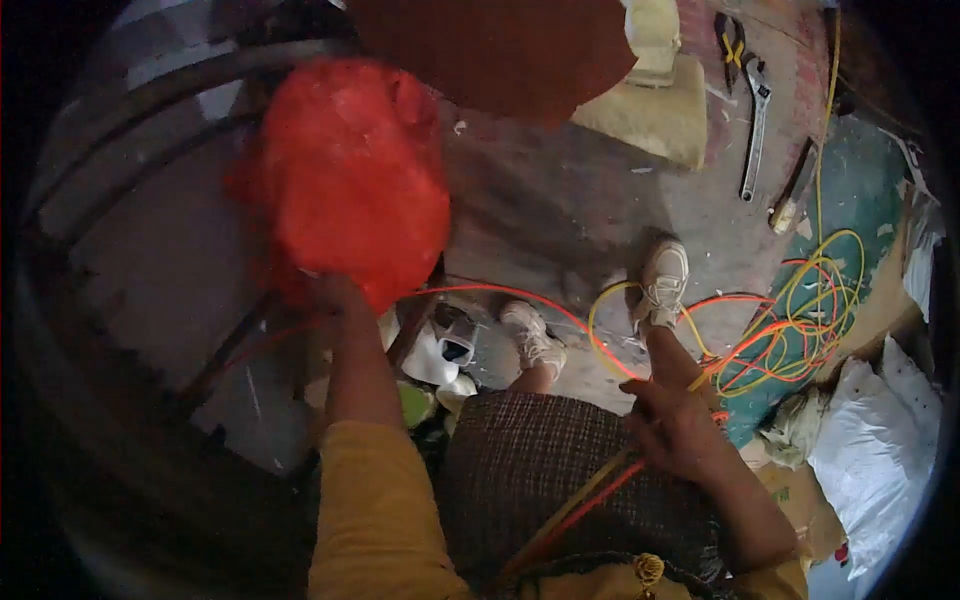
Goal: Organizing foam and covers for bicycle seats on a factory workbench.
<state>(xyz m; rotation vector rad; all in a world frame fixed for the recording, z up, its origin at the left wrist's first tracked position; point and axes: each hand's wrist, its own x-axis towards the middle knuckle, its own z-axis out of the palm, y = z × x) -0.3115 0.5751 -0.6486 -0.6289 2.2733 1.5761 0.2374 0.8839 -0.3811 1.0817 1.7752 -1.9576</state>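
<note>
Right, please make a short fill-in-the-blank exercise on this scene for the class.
1. The bulky thing at the left hand is ____ in colour.
2. Near the right hand, the tangled cords are orange-red and ____.
3. The wrench lies beside a pair of ____.

Missing words: red; yellow; pliers.

Red bundle (360, 180): thin, crinkled, plastic-looking, faint sheen. Orange tubing (500, 288): smooth, plastic-looking. Adjustable wrench (758, 130): shiny metal. Checked skirt (560, 450): matt woven cloth. White sack (870, 450): creased, glossy.

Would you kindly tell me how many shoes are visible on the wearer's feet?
2: the left shoe, near the orange cord; the right shoe, farther forward, beside the yellow cord.
</note>
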